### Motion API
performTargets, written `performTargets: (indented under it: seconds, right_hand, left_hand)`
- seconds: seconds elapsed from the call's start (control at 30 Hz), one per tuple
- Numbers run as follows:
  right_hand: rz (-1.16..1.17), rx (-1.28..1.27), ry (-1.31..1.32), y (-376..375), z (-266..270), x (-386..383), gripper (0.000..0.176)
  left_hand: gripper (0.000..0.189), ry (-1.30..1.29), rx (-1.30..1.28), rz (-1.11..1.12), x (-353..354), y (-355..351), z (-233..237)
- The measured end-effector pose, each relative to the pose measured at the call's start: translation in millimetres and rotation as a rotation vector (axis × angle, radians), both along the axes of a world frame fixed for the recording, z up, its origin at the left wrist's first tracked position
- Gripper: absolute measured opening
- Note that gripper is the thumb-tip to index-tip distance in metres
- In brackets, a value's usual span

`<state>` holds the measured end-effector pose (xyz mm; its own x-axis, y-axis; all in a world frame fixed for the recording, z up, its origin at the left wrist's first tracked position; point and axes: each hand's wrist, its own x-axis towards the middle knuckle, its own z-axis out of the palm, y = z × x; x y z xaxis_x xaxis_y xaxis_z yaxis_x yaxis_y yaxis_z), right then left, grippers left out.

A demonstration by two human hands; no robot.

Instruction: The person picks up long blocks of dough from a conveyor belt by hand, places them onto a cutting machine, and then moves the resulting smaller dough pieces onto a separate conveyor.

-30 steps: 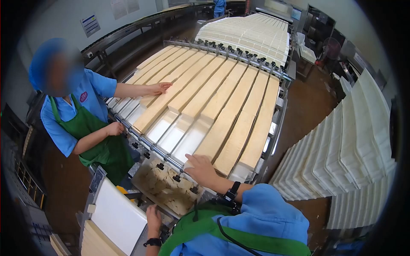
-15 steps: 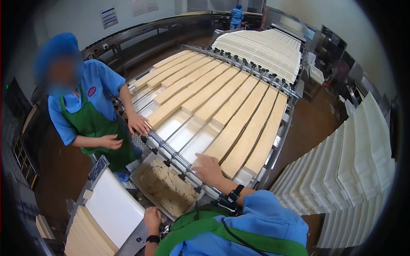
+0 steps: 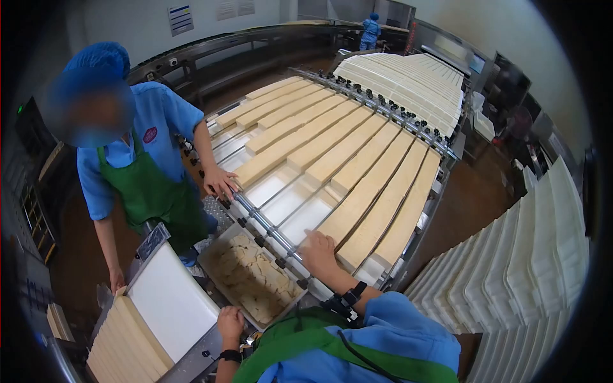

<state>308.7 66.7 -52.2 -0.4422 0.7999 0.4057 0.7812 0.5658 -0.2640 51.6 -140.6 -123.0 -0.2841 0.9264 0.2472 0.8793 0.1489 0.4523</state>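
Observation:
My right hand [image 3: 318,253] is at the near end of a long cream-coloured strip [image 3: 361,188] on the rack, its fingers curled against that end. White surface [image 3: 299,220] shows beside these fingers. My left hand [image 3: 230,323] is low, with curled fingers, by the near corner of a bin [image 3: 217,276] of broken cream pieces [image 3: 252,271]. Whatever is under those fingers is hidden. More long strips lie side by side on the rack, and their near ends are uneven.
A co-worker [image 3: 150,159] stands at the left, one hand on the rack's metal rail [image 3: 262,220], the other at stacked strips [image 3: 124,341] beside a white board [image 3: 172,297]. Tall stacks of white trays [image 3: 511,249] stand at the right. Another person [image 3: 370,33] is far back.
The co-worker's free hand has gone from in front of the apron down to the stacked strips. My right hand's fingers have curled in more. The whole view has shifted slightly.

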Motion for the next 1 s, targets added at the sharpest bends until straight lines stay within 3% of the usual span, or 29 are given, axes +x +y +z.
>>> performTargets:
  seconds: [0.2,0.4,0.5,0.6,0.7,0.8,0.9,1.0]
  right_hand:
    - [0.270,-0.240,0.018,-12,6,-29,0.035]
    - [0.328,-0.133,-0.255,-24,-24,-56,0.056]
    - [0.297,-0.250,-0.475,-24,-13,-62,0.057]
    - [0.308,-0.366,-0.504,-21,-5,-63,0.057]
    - [0.279,-0.457,-0.543,-18,-3,-68,0.055]
    - [0.236,-0.500,-0.475,-21,-4,-72,0.051]
    - [0.201,-0.427,-0.342,-29,-7,-77,0.048]
    - [0.317,-0.356,-0.154,-40,-5,-93,0.029]
  left_hand:
    - [0.008,0.015,-0.025,0.002,0,1,0]
    - [0.009,-0.015,-0.013,-0.009,-2,-1,-2]
    - [0.010,-0.062,0.025,-0.044,-4,-2,-5]
    - [0.014,-0.344,-0.036,-0.030,-7,-4,1]
    - [0.019,-0.650,0.079,-0.021,-7,-10,24]
    - [0.019,-0.684,0.167,0.019,-19,-31,35]
    - [0.016,-0.751,0.269,0.221,-34,-55,42]
    - [0.010,-0.870,0.382,0.438,-55,-83,37]
